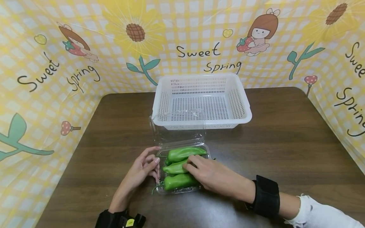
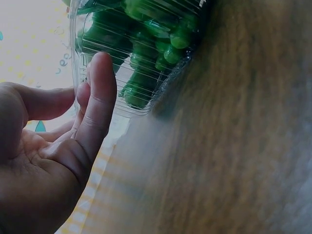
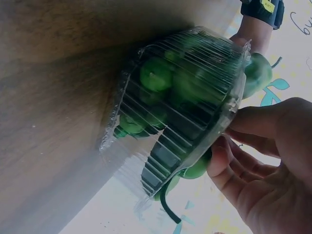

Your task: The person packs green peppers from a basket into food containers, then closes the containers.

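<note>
A clear plastic clamshell box (image 1: pixel 179 190) lies on the brown table (image 1: pixel 285 145) with its lid (image 1: pixel 178 131) standing open at the back. Three green peppers lie in it: top (image 1: pixel 185 152), middle (image 1: pixel 173 169), bottom (image 1: pixel 177 181). My left hand (image 1: pixel 155 159) touches the box's left side with relaxed fingers (image 2: pixel 100 92); the ribbed box wall (image 2: pixel 146 100) is just beyond them. My right hand (image 1: pixel 191 166) reaches over the box from the right. Its fingers (image 3: pixel 229 158) curl onto the middle pepper (image 3: pixel 197 168) at the rim, above the ribbed box wall (image 3: pixel 185 97).
An empty white perforated basket (image 1: pixel 245 117) stands just behind the box's lid. A yellow "Sweet Spring" printed sheet (image 1: pixel 199 50) walls the table at the back and both sides. Black wrist straps (image 1: pixel 266 196) are on both arms.
</note>
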`<control>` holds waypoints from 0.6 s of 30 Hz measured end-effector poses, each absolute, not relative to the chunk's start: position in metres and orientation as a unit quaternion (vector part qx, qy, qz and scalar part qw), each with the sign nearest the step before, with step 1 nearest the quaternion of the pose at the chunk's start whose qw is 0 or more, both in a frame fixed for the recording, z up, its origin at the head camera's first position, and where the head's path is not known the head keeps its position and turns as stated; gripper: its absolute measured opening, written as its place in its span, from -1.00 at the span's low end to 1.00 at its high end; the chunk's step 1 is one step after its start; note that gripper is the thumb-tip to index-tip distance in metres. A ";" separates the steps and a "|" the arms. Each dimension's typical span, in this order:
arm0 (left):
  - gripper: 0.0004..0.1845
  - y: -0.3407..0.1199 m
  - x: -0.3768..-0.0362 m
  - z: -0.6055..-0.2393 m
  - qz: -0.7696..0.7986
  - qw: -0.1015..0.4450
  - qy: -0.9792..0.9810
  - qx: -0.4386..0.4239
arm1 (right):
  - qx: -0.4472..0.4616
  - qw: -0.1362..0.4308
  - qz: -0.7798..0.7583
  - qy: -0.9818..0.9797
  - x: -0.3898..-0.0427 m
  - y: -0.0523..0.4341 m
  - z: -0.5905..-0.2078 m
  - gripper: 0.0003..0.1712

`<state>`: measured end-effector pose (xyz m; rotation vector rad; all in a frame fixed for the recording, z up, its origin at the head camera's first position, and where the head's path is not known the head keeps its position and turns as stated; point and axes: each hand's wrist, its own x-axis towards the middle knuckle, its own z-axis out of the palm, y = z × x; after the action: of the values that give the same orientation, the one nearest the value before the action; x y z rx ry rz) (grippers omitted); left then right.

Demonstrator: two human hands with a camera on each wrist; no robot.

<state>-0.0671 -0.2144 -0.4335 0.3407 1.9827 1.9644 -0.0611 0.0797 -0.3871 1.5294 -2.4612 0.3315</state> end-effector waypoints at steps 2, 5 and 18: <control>-0.49 -0.215 -0.067 -0.434 0.688 0.165 0.697 0.117 | 0.519 0.113 0.109 -0.840 -0.062 0.078 -0.386 -0.45; -0.49 -0.215 -0.068 -0.434 0.688 0.166 0.697 0.116 | 0.518 0.109 0.098 -0.842 -0.063 0.074 -0.384 -0.49; -0.49 -0.215 -0.067 -0.433 0.686 0.167 0.701 0.107 | 0.541 0.121 0.063 -0.830 -0.066 0.066 -0.383 -0.50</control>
<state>-0.0671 -0.2153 -0.4327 0.3034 1.9936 1.9509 -0.0661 0.0660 -0.3827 1.5804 -2.4222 0.1849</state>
